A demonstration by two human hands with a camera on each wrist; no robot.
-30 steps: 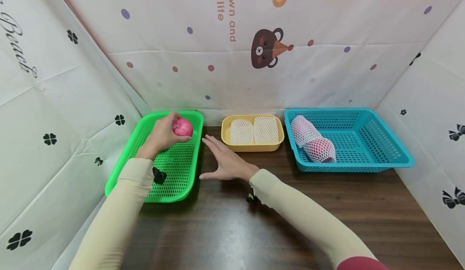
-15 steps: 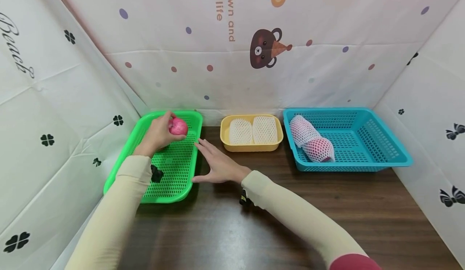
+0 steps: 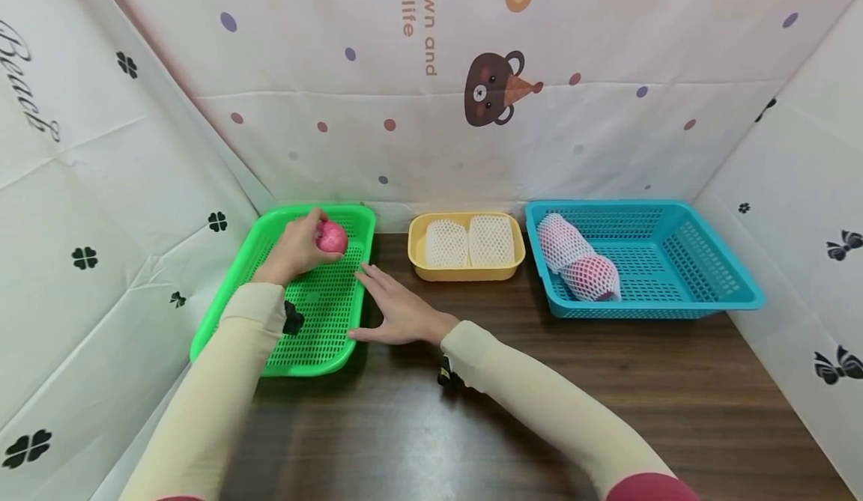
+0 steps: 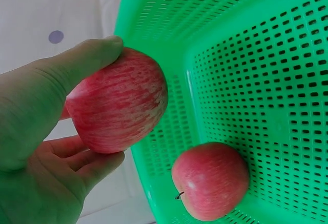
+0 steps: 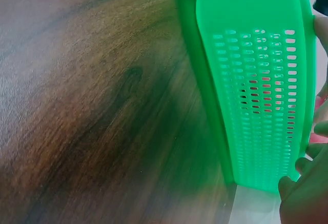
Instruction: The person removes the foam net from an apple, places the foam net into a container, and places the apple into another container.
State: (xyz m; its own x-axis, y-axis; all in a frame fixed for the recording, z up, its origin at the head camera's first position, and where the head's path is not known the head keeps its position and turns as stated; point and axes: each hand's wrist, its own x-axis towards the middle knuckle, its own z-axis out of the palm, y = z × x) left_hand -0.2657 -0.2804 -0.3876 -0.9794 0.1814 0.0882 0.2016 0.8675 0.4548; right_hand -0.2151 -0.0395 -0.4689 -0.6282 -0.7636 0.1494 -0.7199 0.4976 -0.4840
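My left hand (image 3: 293,250) grips a red apple (image 3: 332,237) between thumb and fingers over the green basket (image 3: 306,371). The left wrist view shows the apple's streaked skin, with the thumb on one side and the fingers on the other. A second red apple (image 4: 211,182) lies inside that basket, hidden behind the hand in the head view. My right hand (image 3: 401,314), fingers extended and spread, is at the basket's right rim. In the right wrist view its fingertips (image 5: 302,165) are right at the rim.
A yellow basket (image 3: 468,275) holding two white foam fruit nets (image 3: 447,244) stands at the back middle. To its right, a blue basket (image 3: 664,311) contains two net-wrapped fruits (image 3: 593,278). Printed cloth walls (image 3: 418,149) enclose the dark wooden table (image 3: 418,426).
My right hand has moved left from the table to the green basket's right rim. My left hand, still gripping the apple, has shifted slightly left.
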